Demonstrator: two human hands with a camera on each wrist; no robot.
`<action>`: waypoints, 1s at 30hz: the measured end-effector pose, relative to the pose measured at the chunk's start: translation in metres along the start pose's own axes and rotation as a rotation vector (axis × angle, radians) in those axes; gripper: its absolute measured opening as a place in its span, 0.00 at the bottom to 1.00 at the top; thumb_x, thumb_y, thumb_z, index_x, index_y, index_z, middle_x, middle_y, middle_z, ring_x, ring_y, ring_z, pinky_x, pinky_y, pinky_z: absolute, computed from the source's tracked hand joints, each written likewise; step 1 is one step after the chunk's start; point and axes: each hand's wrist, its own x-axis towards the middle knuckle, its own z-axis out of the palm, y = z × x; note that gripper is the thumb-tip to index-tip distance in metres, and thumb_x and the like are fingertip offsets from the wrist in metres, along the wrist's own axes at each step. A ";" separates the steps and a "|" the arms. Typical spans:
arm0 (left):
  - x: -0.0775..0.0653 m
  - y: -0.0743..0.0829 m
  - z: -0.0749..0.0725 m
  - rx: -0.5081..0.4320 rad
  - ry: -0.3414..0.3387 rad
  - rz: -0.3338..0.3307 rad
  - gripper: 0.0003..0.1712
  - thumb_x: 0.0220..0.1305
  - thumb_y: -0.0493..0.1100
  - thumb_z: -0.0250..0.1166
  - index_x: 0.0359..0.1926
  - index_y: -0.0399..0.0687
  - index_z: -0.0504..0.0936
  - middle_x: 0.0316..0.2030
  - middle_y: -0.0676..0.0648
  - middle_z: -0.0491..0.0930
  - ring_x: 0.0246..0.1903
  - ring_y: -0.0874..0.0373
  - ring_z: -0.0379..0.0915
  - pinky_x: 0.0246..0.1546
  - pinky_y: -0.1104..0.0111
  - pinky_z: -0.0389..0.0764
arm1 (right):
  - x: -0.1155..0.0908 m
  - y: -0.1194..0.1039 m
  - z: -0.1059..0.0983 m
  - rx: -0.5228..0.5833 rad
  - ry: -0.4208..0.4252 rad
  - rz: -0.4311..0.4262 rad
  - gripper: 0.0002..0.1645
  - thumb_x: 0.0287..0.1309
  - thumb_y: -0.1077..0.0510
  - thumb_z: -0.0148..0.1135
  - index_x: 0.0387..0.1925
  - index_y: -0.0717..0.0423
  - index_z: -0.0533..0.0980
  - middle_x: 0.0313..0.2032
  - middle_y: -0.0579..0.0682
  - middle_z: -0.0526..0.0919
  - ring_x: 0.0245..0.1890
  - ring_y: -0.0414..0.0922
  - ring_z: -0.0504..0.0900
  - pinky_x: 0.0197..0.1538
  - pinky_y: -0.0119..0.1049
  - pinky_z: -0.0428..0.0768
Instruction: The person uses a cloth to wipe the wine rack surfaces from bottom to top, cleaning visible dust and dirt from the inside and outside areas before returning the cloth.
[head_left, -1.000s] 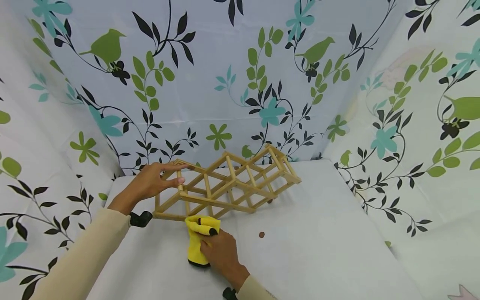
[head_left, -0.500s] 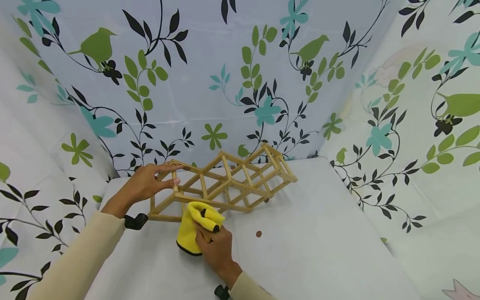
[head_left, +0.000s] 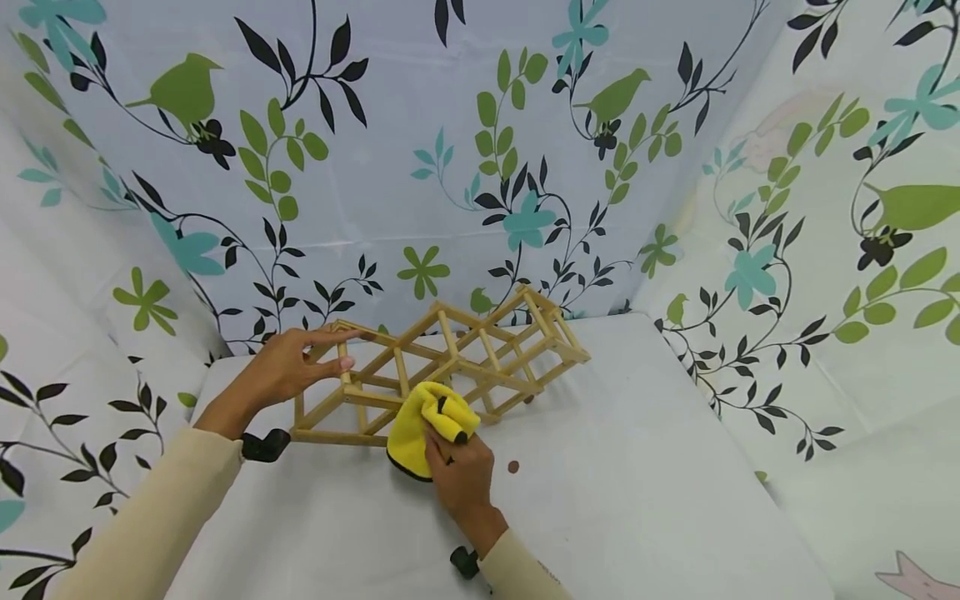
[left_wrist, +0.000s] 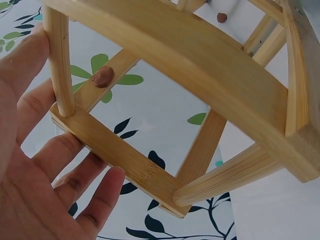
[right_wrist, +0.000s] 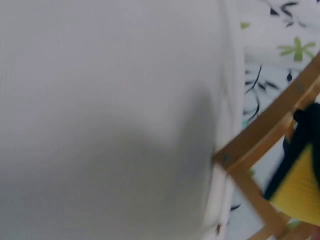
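Note:
A slatted wooden wine rack (head_left: pixel 447 333) stretches at a slant over the white tabletop. My left hand (head_left: pixel 288 367) holds its left end, forefinger along the top and thumb at an upright rod. In the left wrist view, the fingers of that hand (left_wrist: pixel 55 170) lie around the rod and along a slat of the rack (left_wrist: pixel 200 55). A bunched yellow cloth (head_left: pixel 412 433) with black edging is gripped in my right hand (head_left: pixel 465 475), against the rack's front slat. The right wrist view catches only a blurred part of the cloth (right_wrist: pixel 300 187) beside the rack (right_wrist: pixel 270 120).
The white tabletop (head_left: pixel 600 483) extends in front and to the right. A small brown round spot (head_left: pixel 513 467) lies on it, right of my right hand. Cloth walls (head_left: pixel 360 183) printed with leaves and birds enclose the back and sides.
My right hand has moved the yellow cloth rightward and a little up along the front slat. My left hand keeps its hold on the rack's left end.

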 end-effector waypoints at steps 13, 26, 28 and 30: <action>-0.003 -0.006 -0.002 -0.023 -0.001 0.003 0.38 0.72 0.66 0.67 0.78 0.63 0.73 0.80 0.32 0.61 0.73 0.22 0.63 0.64 0.25 0.69 | 0.010 0.009 -0.019 0.019 -0.097 0.016 0.18 0.61 0.62 0.75 0.53 0.47 0.90 0.48 0.53 0.93 0.47 0.49 0.92 0.49 0.44 0.91; 0.001 -0.002 0.000 -0.031 -0.007 0.016 0.37 0.72 0.65 0.67 0.77 0.64 0.74 0.79 0.33 0.63 0.74 0.23 0.61 0.64 0.25 0.68 | -0.007 0.045 -0.049 0.129 0.110 0.234 0.23 0.61 0.69 0.73 0.58 0.53 0.87 0.60 0.58 0.88 0.61 0.52 0.87 0.66 0.36 0.82; 0.002 -0.002 -0.001 -0.029 -0.010 0.021 0.36 0.72 0.65 0.67 0.77 0.64 0.74 0.79 0.33 0.64 0.73 0.23 0.62 0.64 0.25 0.69 | 0.003 0.048 -0.047 0.133 0.157 0.222 0.22 0.63 0.69 0.72 0.59 0.56 0.86 0.61 0.58 0.87 0.62 0.53 0.86 0.68 0.34 0.80; 0.002 -0.002 -0.001 -0.033 -0.014 0.021 0.36 0.72 0.65 0.67 0.77 0.64 0.74 0.79 0.33 0.64 0.73 0.22 0.63 0.64 0.25 0.69 | 0.008 0.051 -0.043 0.158 0.051 0.333 0.21 0.66 0.65 0.71 0.59 0.51 0.86 0.60 0.52 0.88 0.62 0.49 0.86 0.66 0.35 0.82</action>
